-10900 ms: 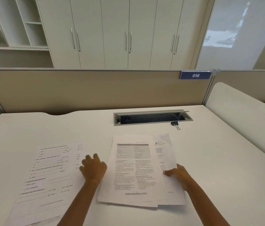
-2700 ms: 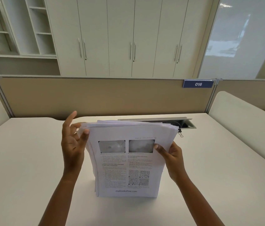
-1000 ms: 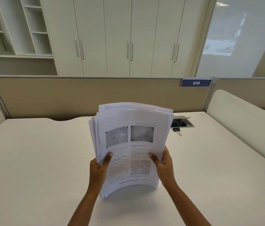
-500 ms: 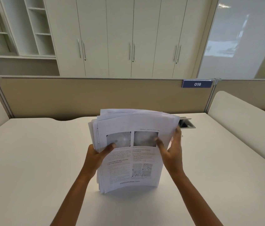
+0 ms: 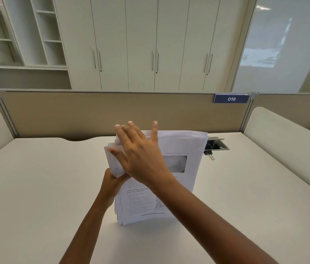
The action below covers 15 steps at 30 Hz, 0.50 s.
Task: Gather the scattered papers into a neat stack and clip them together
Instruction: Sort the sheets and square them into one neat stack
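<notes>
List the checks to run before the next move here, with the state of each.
1. Papers in one stack: ok, held upright over the desk.
2. Edges squared: not ok, sheets jut out at the upper left corner.
3. Left hand holding the stack: ok, it grips the left edge.
4. Right hand free: ok, open, fingers spread in front of the stack's top.
5. Clip in view: ok, it lies on the desk beside the cable hatch, untouched.
6. Clip wide enough for the stack: cannot tell.
</notes>
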Available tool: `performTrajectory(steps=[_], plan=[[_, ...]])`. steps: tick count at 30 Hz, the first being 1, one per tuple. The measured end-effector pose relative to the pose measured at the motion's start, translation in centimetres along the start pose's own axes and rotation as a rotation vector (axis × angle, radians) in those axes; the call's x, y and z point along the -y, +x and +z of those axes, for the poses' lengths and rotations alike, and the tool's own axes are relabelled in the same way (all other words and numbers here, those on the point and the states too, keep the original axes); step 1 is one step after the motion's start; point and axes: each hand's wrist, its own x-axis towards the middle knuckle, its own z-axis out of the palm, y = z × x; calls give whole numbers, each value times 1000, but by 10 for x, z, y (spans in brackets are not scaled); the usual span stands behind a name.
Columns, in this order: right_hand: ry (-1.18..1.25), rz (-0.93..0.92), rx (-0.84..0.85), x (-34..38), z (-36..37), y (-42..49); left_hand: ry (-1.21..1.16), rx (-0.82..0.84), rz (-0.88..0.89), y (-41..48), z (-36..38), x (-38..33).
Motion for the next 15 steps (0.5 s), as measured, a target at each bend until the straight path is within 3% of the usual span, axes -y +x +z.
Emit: performTrajectory(steps=[5, 9, 12, 15], plan=[[117, -176, -17, 4, -7, -3, -19, 29, -40, 2, -4, 2], [223, -8, -251, -13, -21, -3, -55, 31, 2, 5, -5, 2], [268, 82, -180, -33, -34, 3, -51, 61, 10, 6, -4, 5], [270, 53, -105, -43, -37, 8, -49, 63, 24, 7, -4, 5]])
